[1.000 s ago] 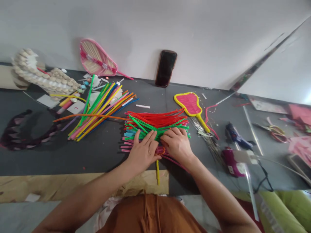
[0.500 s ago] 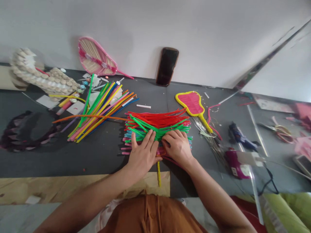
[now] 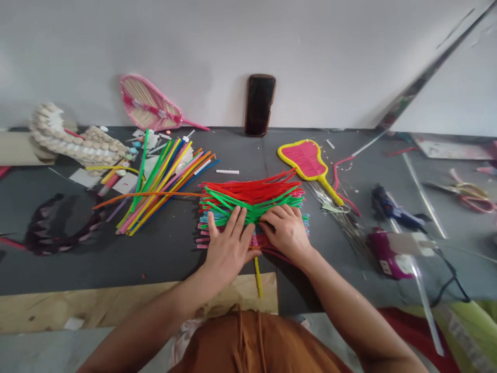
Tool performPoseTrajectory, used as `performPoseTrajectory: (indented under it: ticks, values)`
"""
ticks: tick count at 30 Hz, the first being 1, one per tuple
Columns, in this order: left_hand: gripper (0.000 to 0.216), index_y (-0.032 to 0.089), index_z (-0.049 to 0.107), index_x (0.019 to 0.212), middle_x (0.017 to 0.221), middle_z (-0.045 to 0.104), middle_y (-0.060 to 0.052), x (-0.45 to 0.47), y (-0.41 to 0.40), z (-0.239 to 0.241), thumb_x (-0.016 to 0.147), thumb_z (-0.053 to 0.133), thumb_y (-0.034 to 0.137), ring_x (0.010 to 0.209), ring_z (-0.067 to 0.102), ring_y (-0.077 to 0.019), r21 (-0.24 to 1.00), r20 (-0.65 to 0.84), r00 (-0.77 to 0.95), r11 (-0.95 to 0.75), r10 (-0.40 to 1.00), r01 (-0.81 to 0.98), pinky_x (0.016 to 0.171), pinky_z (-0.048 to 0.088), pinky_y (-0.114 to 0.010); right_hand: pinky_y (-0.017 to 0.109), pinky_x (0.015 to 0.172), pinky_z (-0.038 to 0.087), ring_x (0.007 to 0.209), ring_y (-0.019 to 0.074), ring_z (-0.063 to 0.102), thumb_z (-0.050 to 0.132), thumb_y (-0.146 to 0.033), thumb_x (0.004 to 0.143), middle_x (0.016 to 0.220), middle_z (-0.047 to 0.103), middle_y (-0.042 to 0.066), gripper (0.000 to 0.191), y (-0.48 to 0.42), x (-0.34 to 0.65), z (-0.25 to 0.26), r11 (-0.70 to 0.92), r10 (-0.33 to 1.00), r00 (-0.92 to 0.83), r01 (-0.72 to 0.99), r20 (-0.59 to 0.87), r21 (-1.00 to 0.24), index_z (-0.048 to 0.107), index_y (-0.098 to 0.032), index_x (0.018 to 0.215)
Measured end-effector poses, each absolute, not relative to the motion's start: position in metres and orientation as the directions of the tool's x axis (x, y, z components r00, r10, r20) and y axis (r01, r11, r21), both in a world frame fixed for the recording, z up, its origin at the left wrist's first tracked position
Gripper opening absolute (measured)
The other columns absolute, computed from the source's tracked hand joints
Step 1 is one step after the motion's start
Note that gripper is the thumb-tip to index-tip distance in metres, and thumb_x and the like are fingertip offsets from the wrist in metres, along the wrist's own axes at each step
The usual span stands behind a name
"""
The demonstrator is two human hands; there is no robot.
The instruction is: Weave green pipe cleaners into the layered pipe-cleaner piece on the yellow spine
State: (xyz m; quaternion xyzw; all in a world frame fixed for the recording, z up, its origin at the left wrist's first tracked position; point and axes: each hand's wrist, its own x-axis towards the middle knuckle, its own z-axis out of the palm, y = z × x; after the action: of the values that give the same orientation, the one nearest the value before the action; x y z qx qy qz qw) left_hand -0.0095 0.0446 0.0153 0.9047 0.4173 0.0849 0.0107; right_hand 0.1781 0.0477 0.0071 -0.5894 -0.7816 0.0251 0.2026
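A fan-like panel of pipe cleaners (image 3: 248, 191) lies in front of me, its red, green, blue and pink strands bent towards a middle line. A yellow stem (image 3: 258, 280) sticks out of its near edge. My left hand (image 3: 229, 241) rests flat across the panel's left half, fingers spread. On the right half, my right hand (image 3: 287, 228) has its fingers curled, with thumb and forefinger closed at the green pipe cleaners (image 3: 254, 211) near the middle. What lies under both palms is hidden.
Loose coloured pipe cleaners (image 3: 155, 191) lie to the left, near a dark headband (image 3: 39, 223). A phone (image 3: 260, 103) and a pink leaf-shaped fan (image 3: 149, 103) lean on the wall. Right are a yellow-rimmed pink fan (image 3: 305, 158), a glue gun (image 3: 392, 204) and scissors (image 3: 462, 191).
The camera view has shifted slightly. Both hands keep nearly the same places on the panel, with only small movements of the fingers.
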Motion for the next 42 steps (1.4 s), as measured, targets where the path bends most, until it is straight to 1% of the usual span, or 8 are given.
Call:
performPoseTrajectory:
  ticks: [5,7,11,13,15,22,31,42]
  values:
    - [0.045,0.021,0.062,0.123,0.152,0.041,-0.013,-0.008,0.041,0.015,0.090,0.055,0.052,0.140,0.035,-0.0362,0.030,0.158,0.666,-0.678,0.729,0.735,0.109,-0.006,-0.077,0.038,0.082,0.027,0.085,0.0186,0.051,0.056,-0.029,0.094,0.084,0.070,0.001,0.021,0.049,0.174,0.010,0.329,0.918,-0.262,0.921,0.297,-0.207,0.068,-0.024,0.076]
    - [0.040,0.022,0.065,0.118,0.149,0.047,-0.012,-0.007,0.038,0.016,0.090,0.057,0.049,0.135,0.041,-0.0356,0.011,0.180,0.660,-0.673,0.729,0.740,0.110,-0.004,-0.074,0.039,0.083,0.026,0.085,0.0187,0.050,0.055,-0.027,0.094,0.081,0.069,0.001,0.023,0.049,0.173,0.011,0.339,0.913,-0.276,0.923,0.301,-0.182,0.066,-0.023,0.074]
    - [0.033,0.024,0.068,0.108,0.116,0.069,-0.008,-0.005,0.033,0.020,0.086,0.064,0.049,0.110,0.055,-0.0286,-0.006,0.198,0.626,-0.638,0.754,0.770,0.110,0.018,-0.061,0.039,0.085,0.024,0.085,0.0187,0.049,0.054,-0.030,0.095,0.078,0.067,0.001,0.023,0.049,0.174,0.011,0.352,0.910,-0.290,0.918,0.297,-0.184,0.067,-0.023,0.076]
    - [0.032,0.024,0.068,0.105,0.102,0.072,-0.005,-0.004,0.032,0.021,0.084,0.067,0.048,0.101,0.056,-0.0257,-0.003,0.186,0.627,-0.638,0.756,0.770,0.104,0.027,-0.054,0.039,0.085,0.024,0.084,0.0183,0.049,0.055,-0.029,0.094,0.078,0.067,0.001,0.023,0.050,0.174,0.011,0.355,0.910,-0.293,0.916,0.295,-0.185,0.066,-0.022,0.076]
    - [0.031,0.023,0.068,0.103,0.101,0.072,-0.004,-0.004,0.033,0.021,0.083,0.068,0.048,0.101,0.055,-0.0249,0.010,0.187,0.624,-0.637,0.758,0.771,0.099,0.029,-0.051,0.039,0.085,0.023,0.083,0.0179,0.048,0.055,-0.027,0.094,0.076,0.067,0.001,0.023,0.050,0.174,0.010,0.354,0.909,-0.292,0.917,0.297,-0.183,0.065,-0.021,0.074]
    - [0.029,0.023,0.070,0.099,0.117,0.069,-0.002,-0.004,0.037,0.018,0.085,0.067,0.048,0.109,0.052,-0.0254,0.029,0.233,0.641,-0.664,0.731,0.747,0.103,0.023,-0.054,0.039,0.084,0.022,0.081,0.0173,0.049,0.054,-0.028,0.095,0.076,0.068,0.001,0.024,0.048,0.171,0.006,0.320,0.919,-0.257,0.929,0.299,-0.186,0.067,-0.022,0.075]
    - [0.035,0.025,0.067,0.116,0.127,0.066,-0.004,-0.008,0.034,0.014,0.091,0.058,0.047,0.116,0.050,-0.0265,-0.003,0.211,0.662,-0.677,0.719,0.736,0.111,0.015,-0.057,0.037,0.085,0.022,0.085,0.0174,0.050,0.058,-0.028,0.093,0.084,0.070,0.001,0.017,0.049,0.175,0.006,0.303,0.940,-0.232,0.906,0.251,-0.295,0.070,-0.023,0.081]
    - [0.035,0.024,0.065,0.117,0.124,0.068,-0.002,-0.009,0.035,0.017,0.096,0.048,0.047,0.120,0.050,-0.0263,0.002,0.213,0.661,-0.677,0.719,0.736,0.114,0.007,-0.060,0.040,0.090,0.023,0.091,0.0190,0.051,0.057,-0.028,0.092,0.093,0.071,0.002,0.018,0.047,0.181,0.011,0.308,0.942,-0.253,0.911,0.219,-0.273,0.069,-0.022,0.080]
